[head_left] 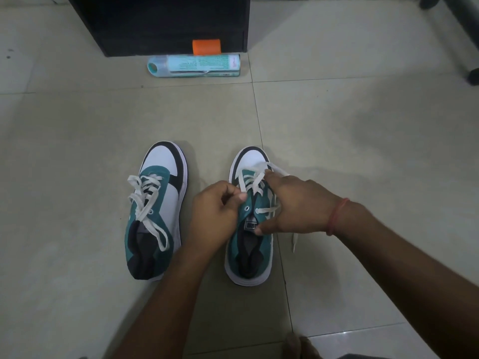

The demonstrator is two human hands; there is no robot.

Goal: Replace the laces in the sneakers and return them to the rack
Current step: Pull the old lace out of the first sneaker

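Fingers (pixel 234 196) of my left hand (pixel 215 211) curled in, thumb pressed to forefinger, pinching at the left eyelet edge of the right sneaker (pixel 250 221); whether lace is between them I cannot tell. Right hand (pixel 293 206) lies across the same shoe, fingers spread: forefinger tip on the crossed lace (pixel 252 177) near the toe, thumb down on the tongue label. Red thread band (pixel 337 216) around my right wrist.

Floor (pixel 363 125): large pale beige tiles, thin grout lines, dull sheen, a few dark specks at far left. Both sneakers stand on it, toes pointing away from me, side by side and apart.

Black cabinet (pixel 166 22) at top centre, its base on the floor. Dark chair leg (pixel 456 29) with a caster at top right.

Left sneaker (pixel 158 211): teal upper, white toe and side panel, black trim, white sole, dark lining. White flat lace (pixel 145 198) threaded loosely, ends flopped over the opening and the left side.

Right sneaker: same colours, lace crossed through the lower eyelets, one upper left eyelet bare, a loose lace end (pixel 295 242) trailing onto the floor at its right.

Teal-and-white pack (pixel 194 66) lies on its side just before the cabinet; small orange object (pixel 206 47) behind it, against the cabinet foot.
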